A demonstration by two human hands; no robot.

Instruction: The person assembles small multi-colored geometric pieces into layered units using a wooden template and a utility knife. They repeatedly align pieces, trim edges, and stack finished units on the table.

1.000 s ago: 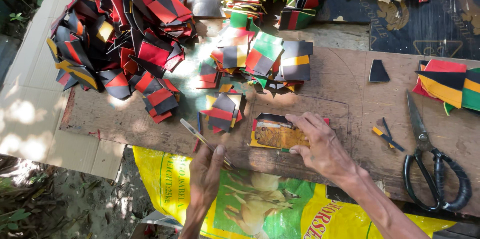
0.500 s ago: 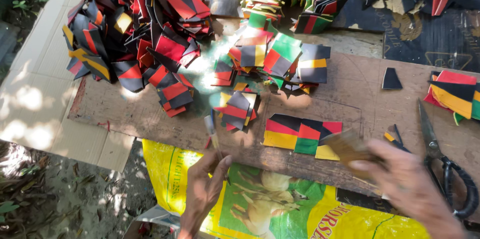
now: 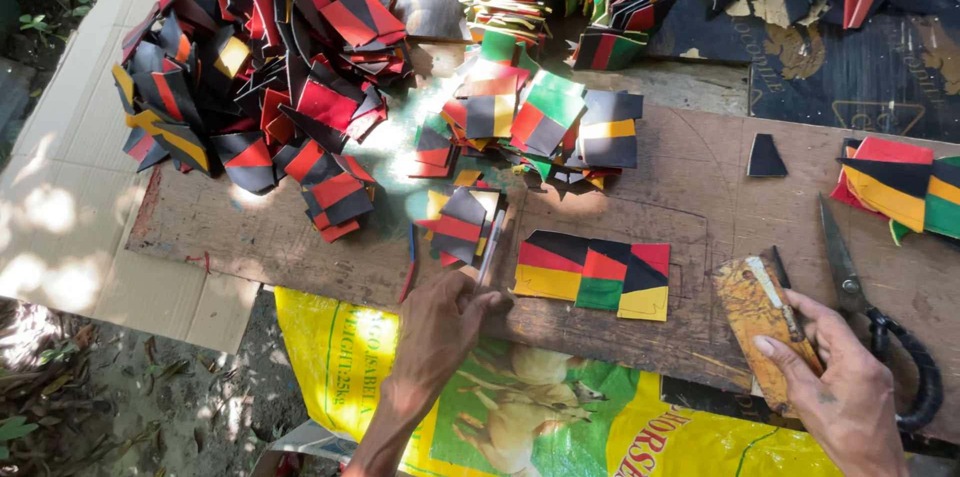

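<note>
My left hand (image 3: 440, 329) grips a thin pen-like tool (image 3: 489, 247) near the front edge of a wooden board (image 3: 700, 187), its tip pointing at a small stack of coloured pieces. A flat patchwork piece (image 3: 592, 274) of black, red, yellow and green panels lies just to its right. Farther right, my right hand (image 3: 845, 392) rests its fingers on a worn brown template (image 3: 757, 322) that lies flat on the board, with a small stick under the thumb.
Black scissors (image 3: 880, 327) lie at the board's right end. Big heaps of red, black and yellow pieces (image 3: 270, 67) and green-mixed pieces (image 3: 545, 112) cover the back. A yellow printed sack (image 3: 560, 407) hangs below the board; cardboard (image 3: 60, 187) lies left.
My right hand lifted the brown template off the patchwork piece and carried it to the right, setting it down by the scissors. My left hand moved up onto the board edge with the pen.
</note>
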